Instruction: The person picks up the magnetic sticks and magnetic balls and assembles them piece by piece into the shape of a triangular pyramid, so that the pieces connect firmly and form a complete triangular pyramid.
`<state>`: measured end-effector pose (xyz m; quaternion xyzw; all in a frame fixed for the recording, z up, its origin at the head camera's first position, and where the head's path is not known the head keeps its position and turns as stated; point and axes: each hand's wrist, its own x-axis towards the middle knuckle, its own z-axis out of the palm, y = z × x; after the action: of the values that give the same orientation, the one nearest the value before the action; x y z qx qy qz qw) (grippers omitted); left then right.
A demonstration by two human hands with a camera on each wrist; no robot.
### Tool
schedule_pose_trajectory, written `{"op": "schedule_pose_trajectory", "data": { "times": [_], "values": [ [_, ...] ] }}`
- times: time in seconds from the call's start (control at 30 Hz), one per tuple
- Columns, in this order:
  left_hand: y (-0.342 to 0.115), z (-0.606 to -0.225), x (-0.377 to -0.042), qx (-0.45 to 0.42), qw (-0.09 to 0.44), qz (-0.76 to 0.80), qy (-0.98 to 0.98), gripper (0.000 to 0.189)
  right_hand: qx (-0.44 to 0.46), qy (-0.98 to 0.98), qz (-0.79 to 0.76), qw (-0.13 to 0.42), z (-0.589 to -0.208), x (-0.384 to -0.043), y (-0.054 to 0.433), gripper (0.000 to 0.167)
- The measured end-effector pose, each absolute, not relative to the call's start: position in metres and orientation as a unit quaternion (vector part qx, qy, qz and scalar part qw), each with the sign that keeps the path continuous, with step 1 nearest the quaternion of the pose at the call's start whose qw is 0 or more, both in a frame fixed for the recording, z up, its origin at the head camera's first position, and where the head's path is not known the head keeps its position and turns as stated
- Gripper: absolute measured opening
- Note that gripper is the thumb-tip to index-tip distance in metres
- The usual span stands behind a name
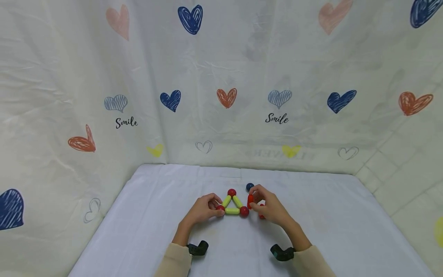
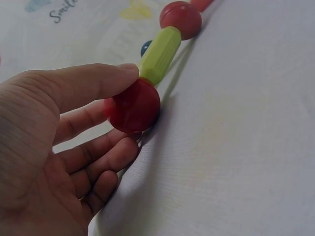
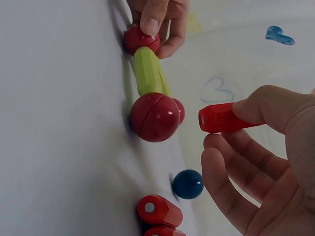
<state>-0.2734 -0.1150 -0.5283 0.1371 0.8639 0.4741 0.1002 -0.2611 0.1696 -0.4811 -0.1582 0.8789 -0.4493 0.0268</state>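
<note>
Three yellow-green magnetic rods (image 1: pixel 232 211) and three red balls form a triangle on the white cloth. My left hand (image 1: pixel 204 209) pinches the left corner ball (image 2: pixel 135 110) between thumb and fingers. The far ball (image 1: pixel 232 192) and the right ball (image 3: pixel 155 118) stand free of both hands. Just right of the triangle, my right hand (image 1: pixel 271 207) pinches a red magnetic rod (image 3: pixel 224 118) with thumb and fingertips. In the head view that rod is upright, its lower end near the right ball but apart from it.
A blue ball (image 3: pixel 187 184) lies beyond my right hand. Two more red rods (image 3: pixel 160 211) lie side by side on the cloth, partly hidden by that hand in the head view. A white curtain (image 1: pixel 225 130) with printed hearts hangs behind the table (image 1: pixel 145 231).
</note>
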Motion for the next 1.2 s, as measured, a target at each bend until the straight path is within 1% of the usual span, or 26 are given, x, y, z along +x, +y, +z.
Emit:
{"op": "schedule_pose_trajectory", "data": {
  "times": [0.17, 0.43, 0.73, 0.9, 1.2],
  "values": [
    [-0.115, -0.528, -0.274, 0.136, 0.101, 0.475, 0.863, 0.032, -0.165, 0.88, -0.445, 0.024, -0.481, -0.262, 0.163, 0.031],
    [-0.115, -0.53, -0.275, 0.136, 0.1, 0.476, 0.863, 0.032, -0.165, 0.885, -0.434, 0.047, -0.488, -0.265, 0.156, 0.03],
    [-0.115, -0.529, -0.275, 0.136, 0.101, 0.475, 0.863, 0.034, -0.163, 0.887, -0.429, 0.049, -0.489, -0.264, 0.156, 0.032],
    [-0.114, -0.529, -0.275, 0.135, 0.102, 0.475, 0.864, 0.035, -0.153, 0.887, -0.432, 0.058, -0.485, -0.265, 0.166, 0.033],
    [-0.114, -0.529, -0.275, 0.145, 0.098, 0.469, 0.866, 0.034, -0.098, 0.912, -0.396, 0.053, -0.481, -0.265, 0.198, 0.02]
  ]
}}
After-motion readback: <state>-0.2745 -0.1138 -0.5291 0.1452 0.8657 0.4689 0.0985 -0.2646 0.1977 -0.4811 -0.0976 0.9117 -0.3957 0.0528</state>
